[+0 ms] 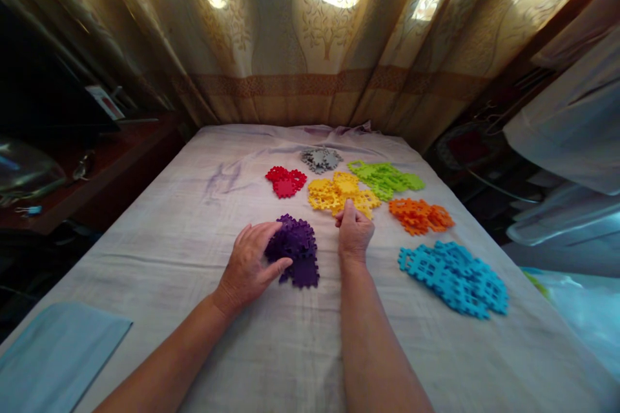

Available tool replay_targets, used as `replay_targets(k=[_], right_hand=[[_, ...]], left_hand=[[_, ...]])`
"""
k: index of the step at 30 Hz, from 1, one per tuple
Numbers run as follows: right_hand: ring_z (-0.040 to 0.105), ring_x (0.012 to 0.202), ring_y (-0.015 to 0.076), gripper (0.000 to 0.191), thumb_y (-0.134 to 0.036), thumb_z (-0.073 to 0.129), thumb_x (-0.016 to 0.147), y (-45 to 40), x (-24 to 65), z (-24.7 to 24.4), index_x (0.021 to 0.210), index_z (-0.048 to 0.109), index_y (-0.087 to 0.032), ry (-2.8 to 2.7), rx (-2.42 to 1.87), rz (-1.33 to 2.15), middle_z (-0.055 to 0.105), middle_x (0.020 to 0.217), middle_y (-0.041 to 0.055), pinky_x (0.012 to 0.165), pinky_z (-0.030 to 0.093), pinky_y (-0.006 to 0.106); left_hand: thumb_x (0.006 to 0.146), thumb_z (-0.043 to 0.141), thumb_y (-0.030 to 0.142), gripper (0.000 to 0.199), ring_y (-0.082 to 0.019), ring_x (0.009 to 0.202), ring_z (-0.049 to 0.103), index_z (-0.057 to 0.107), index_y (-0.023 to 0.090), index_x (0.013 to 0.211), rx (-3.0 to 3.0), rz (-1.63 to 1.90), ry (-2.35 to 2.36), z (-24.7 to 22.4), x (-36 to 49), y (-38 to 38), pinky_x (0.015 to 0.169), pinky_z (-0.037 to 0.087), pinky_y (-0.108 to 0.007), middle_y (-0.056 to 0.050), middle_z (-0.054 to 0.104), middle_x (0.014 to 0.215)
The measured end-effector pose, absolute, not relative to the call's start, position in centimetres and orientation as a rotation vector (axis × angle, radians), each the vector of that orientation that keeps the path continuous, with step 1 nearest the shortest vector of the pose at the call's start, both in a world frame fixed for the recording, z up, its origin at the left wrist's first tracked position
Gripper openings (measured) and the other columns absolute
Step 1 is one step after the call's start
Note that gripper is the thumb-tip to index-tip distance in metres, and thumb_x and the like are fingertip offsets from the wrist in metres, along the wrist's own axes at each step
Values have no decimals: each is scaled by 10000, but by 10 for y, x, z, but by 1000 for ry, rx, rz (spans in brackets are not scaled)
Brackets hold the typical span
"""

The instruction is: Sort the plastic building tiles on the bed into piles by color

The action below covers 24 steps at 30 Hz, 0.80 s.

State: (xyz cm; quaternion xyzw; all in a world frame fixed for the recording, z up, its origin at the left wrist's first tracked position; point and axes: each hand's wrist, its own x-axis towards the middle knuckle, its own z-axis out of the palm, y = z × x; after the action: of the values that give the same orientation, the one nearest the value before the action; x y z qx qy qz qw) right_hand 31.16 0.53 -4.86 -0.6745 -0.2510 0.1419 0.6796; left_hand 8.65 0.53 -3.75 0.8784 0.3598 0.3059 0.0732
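My left hand [251, 261] curves around the left side of a purple pile of notched-edge building pieces [305, 271]. Its thumb and fingers are spread apart, with the fingertips against the pile. To the right, my right hand [355, 231] is closed with the thumb on top, at the front edge of a yellow pile of similar pieces [346, 184]. Whatever lies inside those fingers is hidden. Left of the yellow pile lies a small red group of pieces [285, 182].
Grey pieces [321, 159] and lime-green pieces [385, 177] lie farther back. Orange pieces [420, 215] and a blue pile [455, 279] are at the right. A folded light-blue cloth [61, 355] rests at the front left of the sheet-covered surface [184, 219]. Patterned curtains [310, 51] hang behind.
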Motion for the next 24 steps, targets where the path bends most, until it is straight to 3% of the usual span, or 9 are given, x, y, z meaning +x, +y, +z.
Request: replay_targets(k=[8,18,21,24], right_hand=[[474,440,139,613,-714,462,827,6,312,-51,463,528,-227,-581,-1506,323,488,389,-20,551,404,283],[487,437,156,679,-782,338,811,-5,302,-38,448,525,-240,-761,-1641,318,496,400,7,536,405,292],[551,526,166,624,-708,370,834,-22,317,-29,507,591,-226,-1016,-1684,261,583,499,30,595,431,287],[629,725,196,507,-602,422,850,-54,361,-22,653,677,-211,-1144,-1774,22,706,740,71,711,467,298]], left_hand=[[971,424,462,420,-249,1185,603,535,224,1300,2664,1001,1340,-52,47,19,1059,431,-463,-112,659,1269],[943,429,407,399,-292,1246,558,630,189,1211,2641,667,1740,-67,40,23,1084,391,-496,-134,632,1318],[930,454,387,376,-282,1255,551,633,201,1203,2629,669,1756,-63,43,21,1098,375,-485,-126,632,1320],[919,463,376,361,-275,1247,557,641,207,1184,2622,701,1750,-63,42,20,1090,382,-471,-124,641,1307]])
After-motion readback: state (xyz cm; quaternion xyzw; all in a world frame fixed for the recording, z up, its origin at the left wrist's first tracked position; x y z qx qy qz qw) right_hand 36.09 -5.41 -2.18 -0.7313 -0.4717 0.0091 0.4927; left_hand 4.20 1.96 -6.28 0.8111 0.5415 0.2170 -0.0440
